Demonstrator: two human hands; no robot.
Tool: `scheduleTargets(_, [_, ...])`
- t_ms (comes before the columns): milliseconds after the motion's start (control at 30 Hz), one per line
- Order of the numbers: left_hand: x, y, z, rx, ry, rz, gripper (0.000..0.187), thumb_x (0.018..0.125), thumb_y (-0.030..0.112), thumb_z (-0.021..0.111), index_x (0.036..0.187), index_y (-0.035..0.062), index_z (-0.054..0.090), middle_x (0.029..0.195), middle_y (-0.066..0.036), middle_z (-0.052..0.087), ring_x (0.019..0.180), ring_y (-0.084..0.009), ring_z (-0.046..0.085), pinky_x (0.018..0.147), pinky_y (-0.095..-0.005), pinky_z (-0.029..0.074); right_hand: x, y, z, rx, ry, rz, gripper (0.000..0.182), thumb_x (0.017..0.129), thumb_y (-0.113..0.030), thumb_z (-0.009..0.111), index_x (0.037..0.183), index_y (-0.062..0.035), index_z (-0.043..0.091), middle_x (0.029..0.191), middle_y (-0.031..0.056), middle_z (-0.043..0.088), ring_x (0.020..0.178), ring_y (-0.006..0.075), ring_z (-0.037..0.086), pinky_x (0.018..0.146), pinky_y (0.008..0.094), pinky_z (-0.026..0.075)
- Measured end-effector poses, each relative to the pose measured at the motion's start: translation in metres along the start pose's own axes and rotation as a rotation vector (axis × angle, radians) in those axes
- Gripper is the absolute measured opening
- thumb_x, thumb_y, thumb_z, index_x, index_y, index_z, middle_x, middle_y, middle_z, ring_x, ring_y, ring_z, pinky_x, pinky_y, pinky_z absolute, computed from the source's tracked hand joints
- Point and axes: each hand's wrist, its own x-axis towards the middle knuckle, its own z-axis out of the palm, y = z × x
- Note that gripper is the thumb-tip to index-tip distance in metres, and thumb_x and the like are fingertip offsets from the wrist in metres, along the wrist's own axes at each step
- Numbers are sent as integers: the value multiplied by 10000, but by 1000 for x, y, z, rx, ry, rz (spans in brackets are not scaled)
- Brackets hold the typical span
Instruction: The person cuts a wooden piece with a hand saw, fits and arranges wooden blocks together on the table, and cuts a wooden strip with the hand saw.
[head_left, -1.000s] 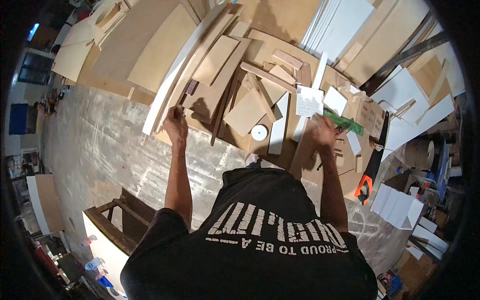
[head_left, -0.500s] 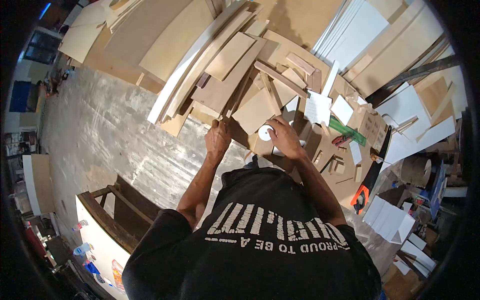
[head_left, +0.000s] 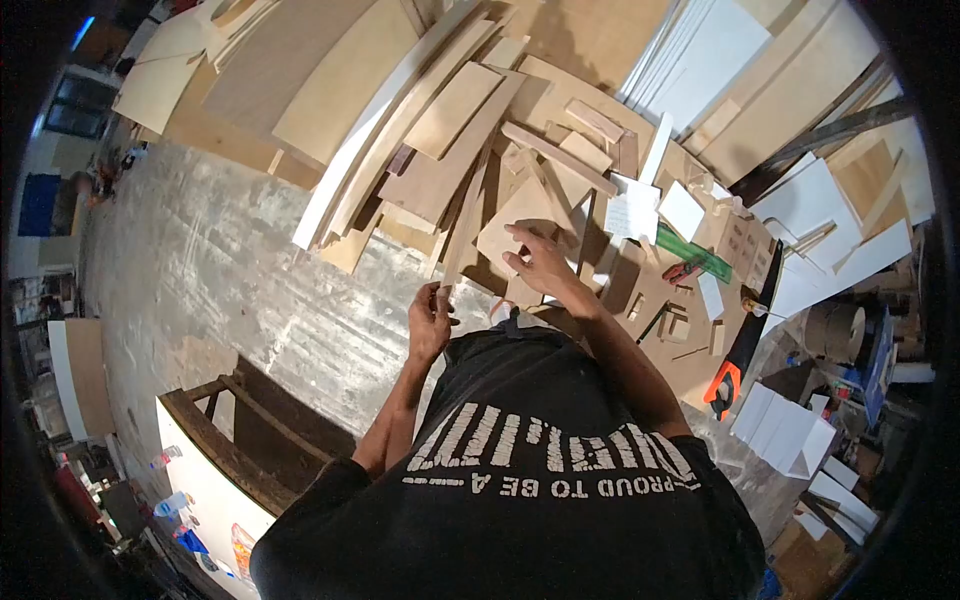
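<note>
My left hand (head_left: 430, 318) is in front of my waist, its fingers curled round the near end of a narrow wooden strip (head_left: 463, 236). The strip slants away toward the stacked boards. My right hand (head_left: 538, 262) is apart from it, thumb and fingers spread, over the near edge of a square plywood piece (head_left: 508, 215). Nothing shows between the right fingers. Beyond that piece lies a longer wooden bar (head_left: 558, 158). Stacked boards (head_left: 455, 110) lie just past the strip.
On the worktable at right are a paper sheet (head_left: 632, 208), a green strip (head_left: 694, 252), red-handled pliers (head_left: 681, 272) and small wood offcuts. An orange-handled saw (head_left: 726, 385) lies along its edge. Concrete floor (head_left: 230, 260) spreads left, with a white-topped wooden frame (head_left: 215, 470) at lower left.
My left hand has drawn back toward my body, and the strip reaches nearer. My right hand has moved up-left and let go of a round white object, which is out of sight.
</note>
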Motion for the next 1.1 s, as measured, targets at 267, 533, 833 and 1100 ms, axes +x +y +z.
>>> scheduleTargets(267, [-25,8,-53,-152,49,160,303,1030,181,539,1229,-47,552,1071,-157,660,904,-192,660,772,-343,597,12,16,12,-107,-5,-35,568,929,-242,668,1420,-50,457,1212,188,576,881,282,681,810,384,557])
scheduleTargets(533, [-43,25,-144,-236,85,146,298,981,144,629,1213,-41,651,986,-115,707,832,-161,668,758,-326,580,8,-35,2,1006,115,302,928,963,-264,647,1582,-198,-41,1300,157,518,957,250,658,810,387,517])
scheduleTargets(833, [-23,48,-163,-225,-126,117,292,945,140,680,1187,-24,676,952,-119,718,774,-159,651,709,-311,554,-19,-22,-29,1451,353,142,328,953,-144,626,1247,-129,481,1019,60,625,788,215,649,680,377,506])
scheduleTargets(1100, [16,85,-53,-472,-532,58,445,905,351,726,1175,1,677,927,-114,695,739,-159,624,634,-288,510,-159,45,-89,1255,824,308,229,930,-196,677,1103,-117,549,966,38,637,785,129,635,651,274,528])
